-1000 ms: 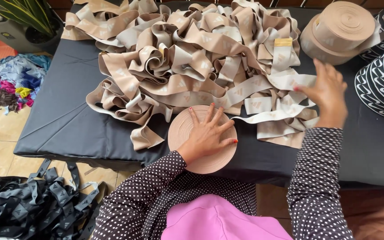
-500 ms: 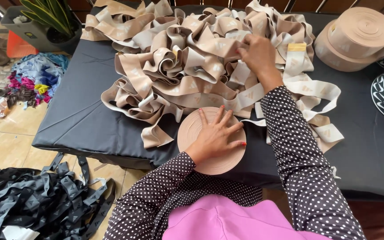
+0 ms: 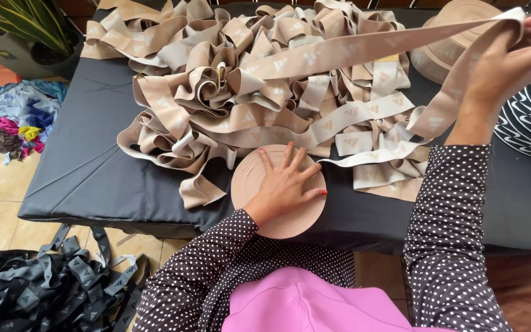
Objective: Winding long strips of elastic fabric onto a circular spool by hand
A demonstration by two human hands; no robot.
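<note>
A flat roll of beige band, at the near edge of the dark table, is pressed under the spread, open left hand. A loose band is pinched by the raised right hand, right of the roll.

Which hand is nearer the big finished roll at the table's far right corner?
Right. The right hand holds beige band beside the finished roll; the left hand lies flat on the near roll, far from it.

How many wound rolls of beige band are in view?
2. One roll lies flat at the table's near edge under the left hand; a second roll sits at the far right, behind the raised right hand. The loose heap could hide others.
</note>
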